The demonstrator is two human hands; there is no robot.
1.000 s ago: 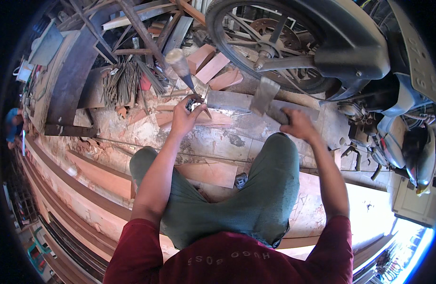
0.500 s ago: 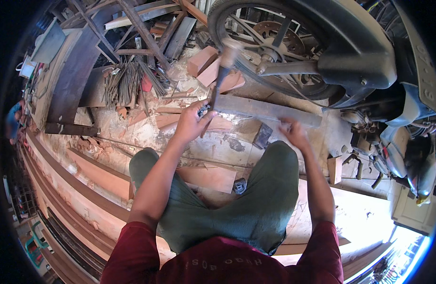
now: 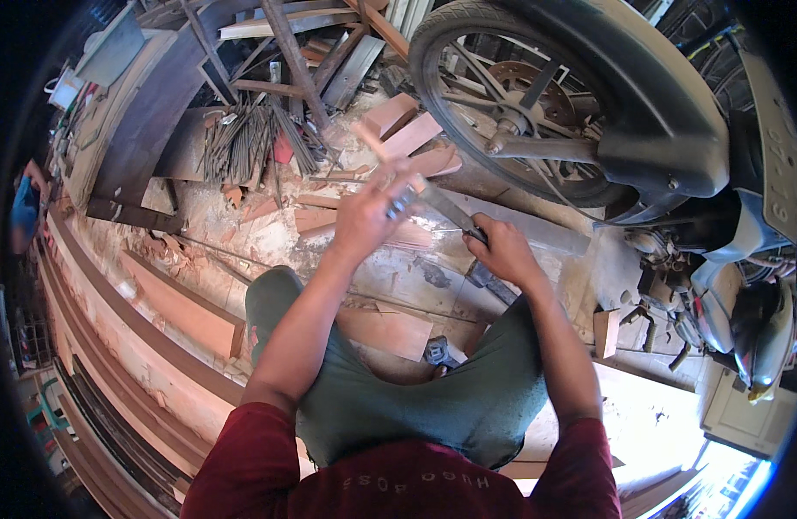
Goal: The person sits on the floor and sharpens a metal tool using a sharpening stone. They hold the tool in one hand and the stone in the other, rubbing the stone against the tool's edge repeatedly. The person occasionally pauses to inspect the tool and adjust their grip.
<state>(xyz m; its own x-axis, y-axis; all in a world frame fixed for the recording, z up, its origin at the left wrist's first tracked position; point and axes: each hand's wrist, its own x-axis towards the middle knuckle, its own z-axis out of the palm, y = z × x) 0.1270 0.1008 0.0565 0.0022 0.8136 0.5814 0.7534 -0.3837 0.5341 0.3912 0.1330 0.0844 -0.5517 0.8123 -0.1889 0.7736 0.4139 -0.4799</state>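
In front of my knees, my right hand point(image 3: 502, 249) grips the dark handle of a flat-bladed tool point(image 3: 450, 210). Its greyish blade points up and left toward my left hand point(image 3: 374, 212), whose fingers are blurred but closed around a long tool with a pale wooden end point(image 3: 366, 138); its exact kind is smeared by motion. Something shiny shows at the left fingers. Behind both hands lies a long grey plank point(image 3: 546, 227). A dark block-like object point(image 3: 480, 276) is on the floor below my right hand.
Wood offcuts point(image 3: 385, 329) and shavings litter the floor. At the right stands a motorcycle, its front wheel point(image 3: 511, 121) near the plank. Bundled thin rods point(image 3: 240, 147) lie at the back left. Long timber beams point(image 3: 130, 333) run along my left. Another person point(image 3: 26, 203) is at the far left.
My right hand, blurred and apart from the tools before, now holds the flat-bladed tool close to my left hand. The pale wooden end at my left hand has swung left and down.
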